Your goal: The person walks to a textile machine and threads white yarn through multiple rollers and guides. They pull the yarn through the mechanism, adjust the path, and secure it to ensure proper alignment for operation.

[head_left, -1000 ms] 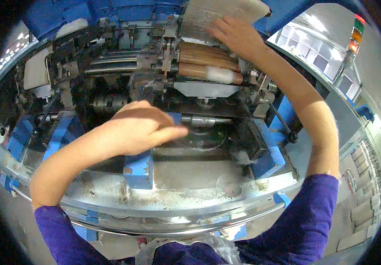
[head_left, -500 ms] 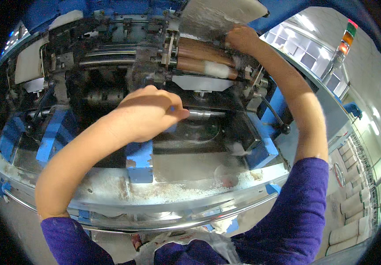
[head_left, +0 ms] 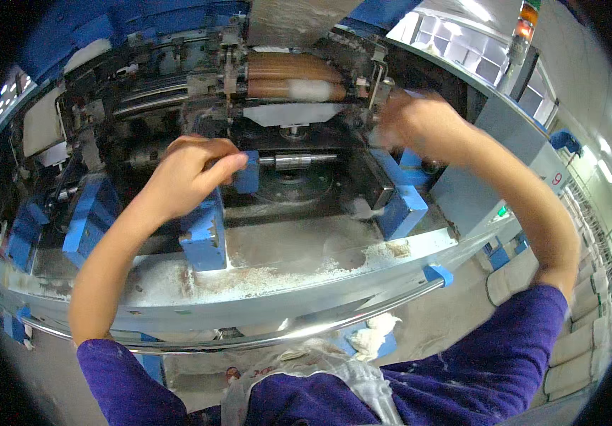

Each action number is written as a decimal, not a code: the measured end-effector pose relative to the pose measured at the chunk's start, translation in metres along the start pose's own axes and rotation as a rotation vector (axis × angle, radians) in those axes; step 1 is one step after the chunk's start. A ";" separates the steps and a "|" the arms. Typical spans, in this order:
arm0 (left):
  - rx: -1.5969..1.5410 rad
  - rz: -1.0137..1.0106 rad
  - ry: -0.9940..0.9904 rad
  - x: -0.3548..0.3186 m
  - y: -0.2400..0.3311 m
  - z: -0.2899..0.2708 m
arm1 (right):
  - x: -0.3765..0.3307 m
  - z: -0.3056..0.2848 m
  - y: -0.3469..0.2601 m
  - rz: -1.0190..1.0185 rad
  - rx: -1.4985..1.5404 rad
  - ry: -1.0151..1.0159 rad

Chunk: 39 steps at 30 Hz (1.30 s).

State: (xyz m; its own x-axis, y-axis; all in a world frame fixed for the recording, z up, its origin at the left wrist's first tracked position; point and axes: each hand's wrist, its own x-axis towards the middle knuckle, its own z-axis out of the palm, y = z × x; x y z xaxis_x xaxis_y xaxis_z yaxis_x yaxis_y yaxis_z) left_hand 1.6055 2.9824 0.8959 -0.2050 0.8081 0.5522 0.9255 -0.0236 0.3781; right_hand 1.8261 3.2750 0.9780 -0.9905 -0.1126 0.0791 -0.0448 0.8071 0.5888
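My left hand (head_left: 194, 174) is closed, its thumb against the curled fingers, over the machine's middle beside a blue block (head_left: 247, 172). What it holds, if anything, is hidden. My right hand (head_left: 419, 128) is smeared by motion at the right end of the roller section, beside a metal bracket (head_left: 378, 82); its fingers cannot be made out. Between and beyond the hands lie brown rollers (head_left: 295, 67), the lower one wrapped with a band of white fibre (head_left: 310, 90). Below them sit a pale metal plate (head_left: 292, 115) and a shiny shaft (head_left: 293, 162).
A raised metal cover (head_left: 299, 21) hangs over the rollers. Blue brackets (head_left: 402, 213) rise from the fibre-dusted ledge (head_left: 285, 280), with a metal rail (head_left: 306, 336) in front. White fibre (head_left: 373, 337) lies below the rail. Tall pale cans (head_left: 579, 348) and a signal light (head_left: 526, 25) stand right.
My right hand has come down from the raised cover to the right end of the rollers. My left hand shows lower and further left. The whole view has shifted.
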 end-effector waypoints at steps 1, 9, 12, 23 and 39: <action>0.068 0.045 0.046 -0.004 -0.002 0.004 | -0.038 0.006 -0.018 -0.194 0.017 0.102; -0.013 0.196 0.134 -0.010 -0.015 0.009 | -0.160 0.027 -0.076 0.229 0.600 -0.210; -0.066 0.179 0.112 -0.010 -0.016 0.006 | -0.108 0.021 -0.042 0.131 0.583 0.584; -0.194 0.277 0.406 -0.014 -0.052 0.023 | -0.034 0.115 -0.038 0.250 1.218 1.110; 0.289 -0.496 0.472 0.138 -0.178 -0.181 | 0.009 0.028 0.096 0.362 -0.113 0.907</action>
State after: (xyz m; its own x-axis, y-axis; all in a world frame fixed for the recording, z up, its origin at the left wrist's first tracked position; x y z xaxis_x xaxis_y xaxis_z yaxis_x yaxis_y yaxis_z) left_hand 1.3547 2.9911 1.0392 -0.6754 0.3431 0.6527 0.7222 0.4866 0.4915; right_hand 1.8091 3.3680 1.0131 -0.4647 -0.3099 0.8295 0.3013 0.8256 0.4772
